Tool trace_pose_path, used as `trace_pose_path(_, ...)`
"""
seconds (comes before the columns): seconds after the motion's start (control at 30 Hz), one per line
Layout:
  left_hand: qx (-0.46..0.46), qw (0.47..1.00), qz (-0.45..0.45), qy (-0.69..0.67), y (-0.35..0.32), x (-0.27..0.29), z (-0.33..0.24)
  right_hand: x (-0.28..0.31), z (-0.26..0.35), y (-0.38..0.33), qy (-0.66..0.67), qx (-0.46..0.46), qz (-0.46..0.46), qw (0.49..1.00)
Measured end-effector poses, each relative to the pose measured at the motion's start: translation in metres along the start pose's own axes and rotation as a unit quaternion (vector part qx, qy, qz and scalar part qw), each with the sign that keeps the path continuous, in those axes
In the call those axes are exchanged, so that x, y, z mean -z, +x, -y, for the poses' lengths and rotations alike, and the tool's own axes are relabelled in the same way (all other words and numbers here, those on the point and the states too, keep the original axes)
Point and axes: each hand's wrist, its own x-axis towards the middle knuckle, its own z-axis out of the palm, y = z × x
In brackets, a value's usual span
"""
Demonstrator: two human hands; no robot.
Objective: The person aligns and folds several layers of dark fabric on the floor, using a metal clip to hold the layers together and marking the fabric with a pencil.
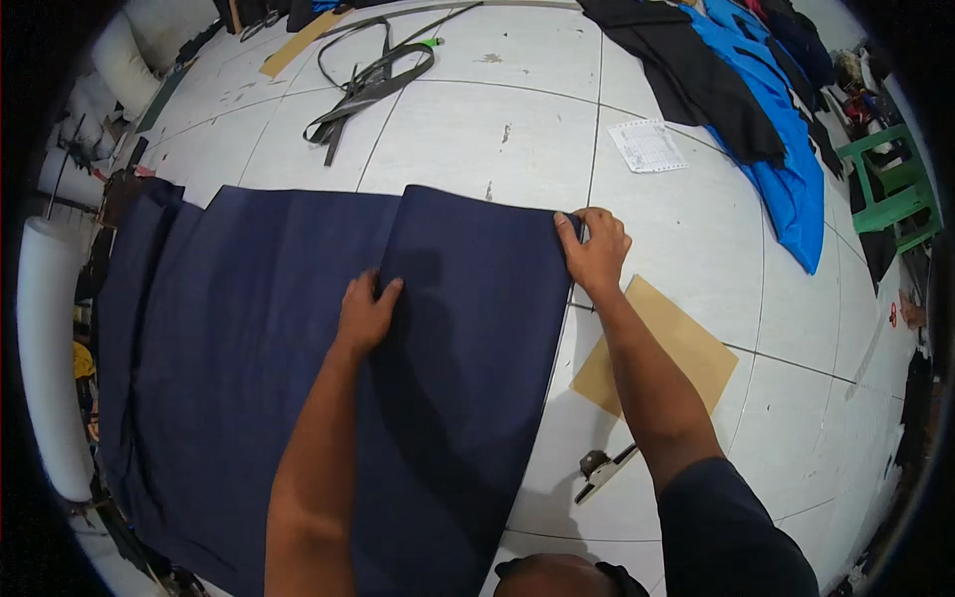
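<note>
A wide sheet of dark navy fabric (269, 398) covers the floor in front of me, with a folded panel (477, 289) lying over its right part. My right hand (597, 251) grips the far right corner of this panel, thumb on top and fingers round the edge. Along the panel's left edge, my left hand (368, 313) has its thumb on the panel and its fingers on the other side, closed on the cloth. Those fingertips are partly hidden. Beneath my right forearm lies a tan sheet of card (686, 343). Close by is a metal clip-like tool with a dark knob (594, 463).
Grey-black straps (373, 95) lie in a loose tangle on the white tiled floor (527, 109). Black fabric (706, 85) and blue fabric (791, 204) spread at the far right, near a printed paper (647, 146) and a green plastic stool (885, 189). A white roll (55, 358) stands at left.
</note>
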Motion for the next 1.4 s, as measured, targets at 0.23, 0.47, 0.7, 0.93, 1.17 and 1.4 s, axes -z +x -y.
trace_pose_path(0.23,-0.018,0.983,0.015,-0.183,0.106,-0.008,-0.066,0.001,0.002,0.011,0.029,0.032,-0.041,0.998)
trace_pose_path(0.47,-0.033,0.97,0.072,-0.228,0.134,-0.011,-0.055,0.003,-0.003,0.012,0.043,0.035,-0.029,0.998)
trace_pose_path(0.7,-0.016,0.984,0.017,-0.177,0.122,-0.008,-0.068,0.001,-0.002,0.013,0.036,0.03,-0.014,0.999)
trace_pose_path(0.93,-0.066,0.995,-0.047,-0.062,0.125,-0.014,-0.057,-0.003,-0.004,0.012,0.035,0.047,-0.035,0.998)
trace_pose_path(1.17,-0.056,0.996,-0.063,0.022,0.117,-0.015,-0.068,-0.003,-0.002,0.012,0.022,0.056,-0.035,0.998)
trace_pose_path(1.4,-0.097,0.979,-0.177,-0.01,0.04,0.002,-0.046,-0.005,0.002,0.01,-0.001,0.048,-0.024,0.999)
